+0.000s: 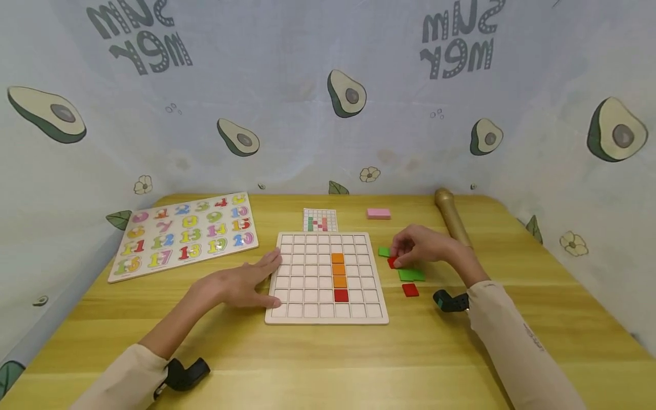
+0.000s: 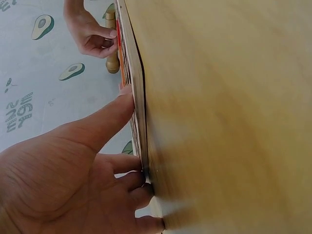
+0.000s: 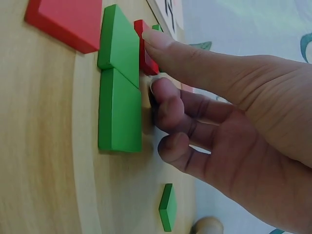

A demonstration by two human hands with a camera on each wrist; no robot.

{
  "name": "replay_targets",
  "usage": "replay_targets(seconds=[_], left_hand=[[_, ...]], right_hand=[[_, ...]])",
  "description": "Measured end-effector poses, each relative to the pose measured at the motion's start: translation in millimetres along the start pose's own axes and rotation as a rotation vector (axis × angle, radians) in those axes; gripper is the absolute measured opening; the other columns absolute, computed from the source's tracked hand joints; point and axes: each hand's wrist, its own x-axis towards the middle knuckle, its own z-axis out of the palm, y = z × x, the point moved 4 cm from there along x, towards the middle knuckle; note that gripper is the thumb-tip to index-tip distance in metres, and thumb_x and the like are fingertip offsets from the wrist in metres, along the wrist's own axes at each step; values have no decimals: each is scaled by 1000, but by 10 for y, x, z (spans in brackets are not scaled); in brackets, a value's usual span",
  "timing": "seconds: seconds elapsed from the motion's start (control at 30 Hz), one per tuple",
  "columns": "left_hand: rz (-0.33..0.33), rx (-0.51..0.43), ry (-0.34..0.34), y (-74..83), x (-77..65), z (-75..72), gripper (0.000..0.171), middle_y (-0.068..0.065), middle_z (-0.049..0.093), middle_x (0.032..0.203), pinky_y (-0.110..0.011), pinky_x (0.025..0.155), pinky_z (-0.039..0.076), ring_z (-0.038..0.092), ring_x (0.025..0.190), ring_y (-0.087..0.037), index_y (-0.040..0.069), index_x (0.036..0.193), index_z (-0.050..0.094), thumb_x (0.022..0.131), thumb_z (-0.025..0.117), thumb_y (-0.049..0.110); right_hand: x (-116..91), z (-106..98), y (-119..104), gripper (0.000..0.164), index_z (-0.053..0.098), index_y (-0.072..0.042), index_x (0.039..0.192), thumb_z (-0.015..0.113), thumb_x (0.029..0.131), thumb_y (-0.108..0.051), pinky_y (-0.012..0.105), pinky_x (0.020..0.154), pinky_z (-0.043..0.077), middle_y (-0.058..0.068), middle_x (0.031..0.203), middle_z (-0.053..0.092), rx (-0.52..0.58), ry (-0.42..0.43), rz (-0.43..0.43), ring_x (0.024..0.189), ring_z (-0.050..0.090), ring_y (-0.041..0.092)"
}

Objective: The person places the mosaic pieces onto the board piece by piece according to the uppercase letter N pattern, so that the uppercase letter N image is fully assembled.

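Observation:
My left hand (image 1: 246,285) rests on the left edge of a white grid board (image 1: 297,318), fingers and thumb spread along it; the left wrist view shows its thumb (image 2: 117,114) over the rim. Three orange tiles (image 1: 339,270) stand in a column on the board, with a red tile (image 1: 340,295) below them. To the right of the board, my right hand (image 1: 422,245) pinches another red tile (image 3: 146,51) between thumb and index finger, low at the tabletop. Two adjoining green tiles (image 3: 119,107), a separate green tile (image 1: 384,251) and a loose red tile (image 1: 410,290) lie around it.
A small printed pattern card (image 1: 320,220) lies behind the board, with a pink block (image 1: 378,213) to its right. A number puzzle board (image 1: 187,236) is at the left back. Beyond my right hand lies a wooden-coloured microphone-shaped object (image 1: 453,216). A patterned cloth hangs behind the table.

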Motion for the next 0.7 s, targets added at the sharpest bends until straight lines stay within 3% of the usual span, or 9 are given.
replay_targets(seconds=[0.13, 0.33, 0.53, 0.7], left_hand=[[12, -12, 5, -11, 6, -2, 102, -16, -2, 181, -67, 131, 6, 7, 167, -39, 2, 173, 11, 104, 70, 49], [31, 3, 20, -251, 72, 56, 110, -11, -3, 182, -69, 130, 6, 5, 167, -37, 8, 174, 9, 100, 68, 64], [47, -15, 26, -244, 79, 24, 108, -15, -4, 182, -71, 129, 4, 3, 167, -40, 5, 174, 9, 101, 69, 60], [73, -18, 15, -268, 119, 64, 111, -13, -4, 182, -71, 129, 4, 3, 167, -37, 8, 174, 9, 100, 67, 65]], right_hand=[[-1, -13, -33, 12, 76, -6, 93, 86, 93, -13, 25, 68, 50, -1, 81, 65, -29, 9, -11, 76, 57, 17], [31, -10, -68, 14, 75, -8, 91, 87, 93, -16, 25, 69, 51, -2, 81, 65, -56, 4, -18, 76, 57, 16], [40, -60, -114, 15, 74, -7, 90, 89, 90, -12, 25, 70, 54, -1, 82, 67, -59, 44, -47, 76, 59, 16], [-8, -52, -87, 12, 77, -5, 89, 87, 91, -9, 24, 71, 57, -1, 83, 72, -8, 61, -83, 75, 62, 16]])
